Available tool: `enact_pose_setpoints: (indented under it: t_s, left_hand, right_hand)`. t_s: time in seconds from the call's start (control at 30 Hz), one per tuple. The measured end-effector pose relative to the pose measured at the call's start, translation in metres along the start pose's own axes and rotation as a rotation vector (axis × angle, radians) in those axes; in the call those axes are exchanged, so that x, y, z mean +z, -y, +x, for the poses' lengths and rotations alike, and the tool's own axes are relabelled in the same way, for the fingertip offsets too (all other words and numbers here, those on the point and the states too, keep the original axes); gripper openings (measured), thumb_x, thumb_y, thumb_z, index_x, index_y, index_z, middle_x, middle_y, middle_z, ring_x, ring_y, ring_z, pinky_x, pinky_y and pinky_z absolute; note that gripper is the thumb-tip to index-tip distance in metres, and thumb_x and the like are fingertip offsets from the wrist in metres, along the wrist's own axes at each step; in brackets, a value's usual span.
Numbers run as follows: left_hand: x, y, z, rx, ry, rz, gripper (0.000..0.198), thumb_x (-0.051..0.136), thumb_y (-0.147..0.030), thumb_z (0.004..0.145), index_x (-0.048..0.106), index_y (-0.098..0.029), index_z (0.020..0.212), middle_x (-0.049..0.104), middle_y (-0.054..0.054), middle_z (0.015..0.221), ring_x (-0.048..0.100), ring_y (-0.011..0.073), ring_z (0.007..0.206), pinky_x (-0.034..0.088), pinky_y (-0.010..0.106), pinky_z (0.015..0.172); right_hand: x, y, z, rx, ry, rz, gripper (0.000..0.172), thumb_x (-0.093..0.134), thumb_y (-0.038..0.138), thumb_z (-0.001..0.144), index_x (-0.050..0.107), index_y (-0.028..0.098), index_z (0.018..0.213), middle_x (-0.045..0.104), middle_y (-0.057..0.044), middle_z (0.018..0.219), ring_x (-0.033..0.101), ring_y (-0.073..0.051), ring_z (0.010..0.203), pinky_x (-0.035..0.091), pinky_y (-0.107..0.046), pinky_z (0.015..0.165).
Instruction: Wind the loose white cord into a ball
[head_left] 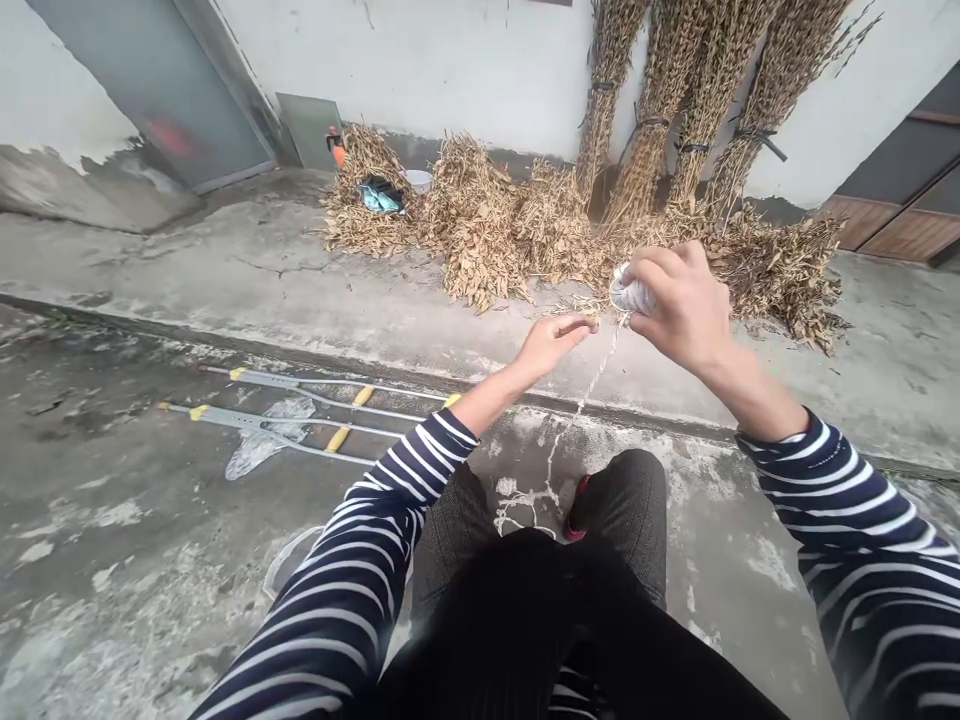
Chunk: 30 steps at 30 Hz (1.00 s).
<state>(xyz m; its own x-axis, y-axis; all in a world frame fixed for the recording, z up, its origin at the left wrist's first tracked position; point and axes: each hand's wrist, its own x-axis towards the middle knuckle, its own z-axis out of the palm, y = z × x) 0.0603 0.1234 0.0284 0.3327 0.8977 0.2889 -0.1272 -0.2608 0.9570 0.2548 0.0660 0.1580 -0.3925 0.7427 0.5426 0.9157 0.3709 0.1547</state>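
Observation:
My right hand (686,305) is closed around a bundle of white cord (628,292), held up in front of me. From the bundle a twisted length of cord (591,385) hangs down between my knees. Its lower part lies in loose loops (525,497) on the concrete, near a red shoe (576,508). My left hand (553,345) is to the left of the bundle, fingers stretched toward it and a little apart from the hanging cord. Nothing shows in its grasp.
Two metal crutches (292,385) lie on the ground at left, with a clear plastic bag (274,435) by them. Past a low step edge (360,372), heaps of dry stalks and leaves (480,215) line the wall. Several tied bundles (686,110) lean upright there.

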Motion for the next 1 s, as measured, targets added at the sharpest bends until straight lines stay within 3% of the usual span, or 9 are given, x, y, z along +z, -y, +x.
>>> enact_pose_setpoints:
  t_s: [0.17,0.27,0.37,0.57,0.7,0.87,1.0]
  left_hand:
    - [0.032,-0.016,-0.004,0.013,-0.090,-0.108,0.019,0.084,-0.033,0.076,0.078,-0.019,0.087,0.080,0.007,0.096,0.073,0.0215,0.098,0.053,0.035,0.098]
    - [0.037,-0.016,-0.001,-0.006,-0.069,-0.111,0.017,0.085,-0.034,0.075,0.076,-0.019,0.077,0.078,0.005,0.085,0.072,0.0201,0.089,0.053,0.035,0.093]
    - [0.034,-0.021,-0.007,-0.022,0.005,-0.168,0.023,0.082,-0.040,0.077,0.075,-0.019,0.070,0.075,0.004,0.077,0.071,0.0201,0.087,0.052,0.036,0.096]
    - [0.014,-0.034,-0.031,-0.203,0.260,-0.438,0.029,0.080,-0.047,0.081,0.073,-0.019,0.077,0.069,0.005,0.068,0.075,0.0242,0.094,0.051,0.039,0.103]
    - [-0.005,-0.018,-0.053,-0.310,0.390,-0.522,0.032,0.081,-0.048,0.081,0.072,-0.017,0.081,0.067,0.004,0.061,0.076,0.0266,0.088,0.052,0.042,0.101]
    - [-0.043,0.022,-0.079,-0.413,0.448,-0.383,0.037,0.080,-0.050,0.082,0.071,-0.015,0.075,0.072,0.010,0.068,0.076,0.0302,0.100,0.051,0.041,0.100]
    - [-0.070,0.050,-0.085,-0.500,0.422,-0.077,0.031,0.074,-0.045,0.084,0.077,-0.015,0.078,0.081,0.011,0.092,0.072,0.0290,0.114,0.048,0.040,0.108]
  right_hand:
    - [0.007,0.003,0.002,-0.028,0.015,-0.025,0.030,0.061,0.028,0.091,0.068,0.032,0.120,0.067,-0.001,0.140,0.054,-0.034,0.118,0.039,-0.028,0.052]
    - [0.006,0.004,0.001,-0.051,-0.013,-0.074,0.034,0.063,0.026,0.087,0.069,0.029,0.120,0.068,-0.002,0.141,0.055,-0.034,0.118,0.033,-0.027,0.050]
    - [0.006,0.005,-0.002,-0.047,-0.016,-0.067,0.036,0.062,0.025,0.087,0.068,0.030,0.123,0.067,-0.003,0.142,0.054,-0.035,0.121,0.036,-0.028,0.052]
    - [0.012,0.007,-0.005,-0.066,-0.013,-0.030,0.035,0.057,0.023,0.093,0.067,0.032,0.126,0.066,-0.001,0.145,0.054,-0.034,0.125,0.042,-0.031,0.056]
    - [0.010,0.003,-0.002,-0.064,-0.053,-0.030,0.031,0.056,0.027,0.098,0.066,0.032,0.127,0.065,-0.003,0.145,0.052,-0.035,0.129,0.045,-0.032,0.061]
    - [0.012,-0.009,-0.002,-0.115,-0.199,-0.047,0.025,0.055,0.027,0.099,0.064,0.029,0.123,0.068,-0.004,0.138,0.055,-0.034,0.124,0.046,-0.031,0.058]
    - [0.019,-0.014,-0.001,-0.167,-0.314,-0.043,0.022,0.058,0.024,0.097,0.062,0.029,0.118,0.071,-0.003,0.132,0.058,-0.031,0.117,0.043,-0.029,0.054]
